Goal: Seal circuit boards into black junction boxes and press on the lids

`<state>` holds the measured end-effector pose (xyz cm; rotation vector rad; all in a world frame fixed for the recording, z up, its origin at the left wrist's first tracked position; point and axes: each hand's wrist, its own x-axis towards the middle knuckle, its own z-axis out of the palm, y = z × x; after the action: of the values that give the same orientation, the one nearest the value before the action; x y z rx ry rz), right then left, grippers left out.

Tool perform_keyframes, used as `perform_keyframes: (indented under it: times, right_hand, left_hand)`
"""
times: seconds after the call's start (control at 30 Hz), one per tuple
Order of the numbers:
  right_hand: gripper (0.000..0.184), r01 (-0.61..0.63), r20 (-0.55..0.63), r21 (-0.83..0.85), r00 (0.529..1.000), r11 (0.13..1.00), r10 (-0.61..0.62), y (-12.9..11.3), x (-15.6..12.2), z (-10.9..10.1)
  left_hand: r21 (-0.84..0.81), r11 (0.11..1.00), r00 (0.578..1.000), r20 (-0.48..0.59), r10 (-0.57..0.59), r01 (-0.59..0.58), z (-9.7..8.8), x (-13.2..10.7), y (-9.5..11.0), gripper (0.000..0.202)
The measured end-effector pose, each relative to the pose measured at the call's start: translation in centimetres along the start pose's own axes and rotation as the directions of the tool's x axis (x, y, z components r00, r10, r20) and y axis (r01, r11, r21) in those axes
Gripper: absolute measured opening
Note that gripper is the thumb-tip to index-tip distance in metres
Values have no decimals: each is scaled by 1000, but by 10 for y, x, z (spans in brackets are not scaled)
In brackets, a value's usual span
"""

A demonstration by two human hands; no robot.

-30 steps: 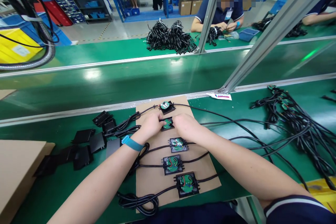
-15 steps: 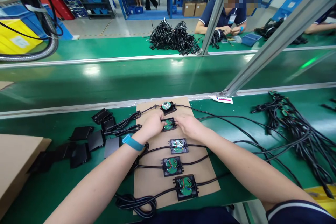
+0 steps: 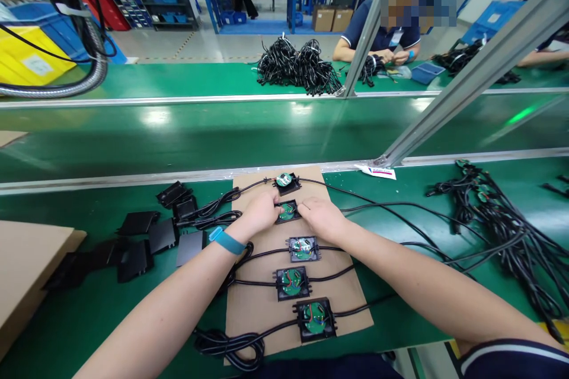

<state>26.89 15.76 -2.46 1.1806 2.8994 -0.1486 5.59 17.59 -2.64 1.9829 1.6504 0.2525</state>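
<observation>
Single head-worn view, looking forward and down at close range over the worktop (image 3: 89, 308), fingers (image 3: 273, 206) central, conveyor beyond them.

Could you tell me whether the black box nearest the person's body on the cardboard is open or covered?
Open. The nearest black box has no lid, so its green circuit board shows from above on the cardboard sheet.

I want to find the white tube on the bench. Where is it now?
In the head view the white tube lies right of centre on the green bench, at the foot of the slanted metal post, just right of the cardboard sheet.
</observation>
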Motion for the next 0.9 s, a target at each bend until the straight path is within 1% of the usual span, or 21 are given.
perform_keyframes:
  times: [0.13, 0.23, 0.33, 0.43, 0.5, 0.6, 0.63, 0.67, 0.73, 0.77, 0.8, 0.83, 0.9]
  right_hand:
    - [23, 6, 142, -61, 990, 998, 3, -8, 4, -21]
    - [24, -32, 216, -80, 975, 996, 49, -12, 8, -28]
    - [24, -53, 247, -103, 966, 993, 78, -13, 11, -25]
    - [26, -16, 261, -149, 964, 989, 54, -15, 13, -24]
    - [27, 17, 288, -164, 957, 986, 32, -17, 14, -26]
    - [24, 43, 320, -130, 948, 991, 1, -20, 10, -34]
    - [22, 37, 311, -111, 950, 993, 0, -21, 6, -36]
    - [22, 20, 277, -91, 961, 996, 7, -21, 1, -37]
    - [27, -20, 141, -38, 990, 999, 25, -22, -9, -37]
    - [33, -18, 63, -1, 998, 1000, 18, -22, -14, -35]
    - [37, 1, -1, 35, 1000, 999, -1, -21, -17, -33]
    - [40, 34, -40, 65, 999, 997, -31, -21, -20, -30]
    - [41, 94, -43, 101, 995, 990, -90, -20, -21, -24]
  left_hand:
    - [2, 1000, 1000, -4, 5, -5, 0, -1, 1, 24]
    - [-10, 1000, 1000, -2, 10, -10, -1, -2, 2, 24]
    - [-26, 1000, 1000, 0, 12, -12, 0, -1, 1, 22]
    - [-31, 999, 1000, 8, 10, -10, 0, 0, 0, 21]
    - [-25, 1000, 1000, 16, 6, -5, -2, 0, 2, 21]
    - [-13, 1000, 1000, 29, 7, -6, -5, -3, 5, 21]
    - [-12, 1000, 999, 34, 9, -9, -5, -4, 6, 22]
    - [-11, 1000, 999, 39, 12, -11, -5, -5, 6, 22]
    - [-13, 1000, 999, 46, 20, -20, -3, -7, 5, 22]
    - [-16, 1000, 999, 47, 25, -24, -2, -7, 5, 21]
    - [-18, 999, 998, 48, 28, -27, 0, -8, 4, 20]
    - [-19, 999, 998, 47, 30, -29, 1, -8, 3, 19]
    - [-18, 999, 999, 45, 27, -27, 2, -7, 2, 19]
